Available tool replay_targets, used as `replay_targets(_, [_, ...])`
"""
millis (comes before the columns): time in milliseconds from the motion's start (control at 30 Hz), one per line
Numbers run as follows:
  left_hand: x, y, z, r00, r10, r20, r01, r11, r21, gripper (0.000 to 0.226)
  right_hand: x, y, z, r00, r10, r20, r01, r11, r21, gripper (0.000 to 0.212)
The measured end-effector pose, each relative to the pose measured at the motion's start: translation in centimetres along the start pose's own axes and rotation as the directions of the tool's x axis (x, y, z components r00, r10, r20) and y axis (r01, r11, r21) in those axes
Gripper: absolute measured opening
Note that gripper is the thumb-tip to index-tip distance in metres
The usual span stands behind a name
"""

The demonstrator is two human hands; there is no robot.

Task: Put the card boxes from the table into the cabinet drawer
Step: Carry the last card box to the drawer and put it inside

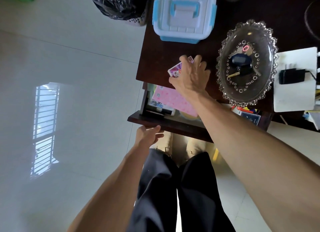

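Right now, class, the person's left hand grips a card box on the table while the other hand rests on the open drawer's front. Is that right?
Not quite. The head view shows the right hand on the card box; the left hand rests at the open drawer's front. The rest stands.

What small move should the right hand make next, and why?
Probably lift the card box off the table and bring it back over the open drawer. The right hand already closes around the box on the tabletop, the drawer just below stands open, and the left hand rests at the drawer's front edge.
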State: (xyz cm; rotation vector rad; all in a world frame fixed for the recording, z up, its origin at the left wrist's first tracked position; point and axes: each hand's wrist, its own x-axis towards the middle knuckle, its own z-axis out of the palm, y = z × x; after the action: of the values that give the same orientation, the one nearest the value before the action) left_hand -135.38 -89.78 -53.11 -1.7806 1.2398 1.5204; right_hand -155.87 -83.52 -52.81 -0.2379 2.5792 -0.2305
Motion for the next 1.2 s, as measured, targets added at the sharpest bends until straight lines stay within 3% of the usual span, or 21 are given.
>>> replay_targets(133, [0.1, -0.1, 0.1, 0.999, -0.031, -0.022, 0.03, 0.999, -0.043, 0.023, -3.1, 0.7, 0.1, 1.0, 0.01, 0.002, -0.01, 0.975, 0.223, 0.067])
replay_targets(233, [0.1, 0.3, 0.6, 0.997, -0.058, -0.052, 0.055, 0.997, -0.055, 0.021, -7.8, 3.2, 0.6, 0.995, 0.053, 0.089, -0.089, 0.88, 0.467, 0.069])
replay_targets(400, [0.3, -0.2, 2.0, 0.993, -0.07, -0.096, 0.068, 0.997, -0.025, 0.033, -12.8, 12.4, 2.3, 0.941, 0.264, 0.21, -0.337, 0.756, 0.562, 0.067])
replay_targets(567, [0.5, -0.5, 3.2, 0.988, -0.048, -0.148, 0.044, 0.999, -0.031, 0.023, -12.6, 21.3, 3.7, 0.828, 0.521, 0.207, -0.55, 0.682, 0.481, 0.069])
replay_targets(733, [0.8, -0.5, 3.4, 0.987, -0.032, -0.157, 0.033, 0.999, 0.003, 0.016, -10.9, 27.3, 5.8, 0.768, 0.605, 0.21, -0.639, 0.742, 0.2, 0.086])
replay_targets(967, [0.8, -0.3, 4.0, 0.984, -0.026, -0.177, 0.027, 1.0, -0.001, 0.014, -9.9, 29.5, 7.7, 0.801, 0.549, 0.236, -0.57, 0.821, 0.026, 0.058])
replay_targets(1200, [0.6, -0.2, 4.6, 0.978, -0.043, -0.206, 0.046, 0.999, 0.006, 0.014, -8.8, 30.2, 8.2, 0.813, 0.534, 0.232, -0.489, 0.843, -0.224, 0.058])
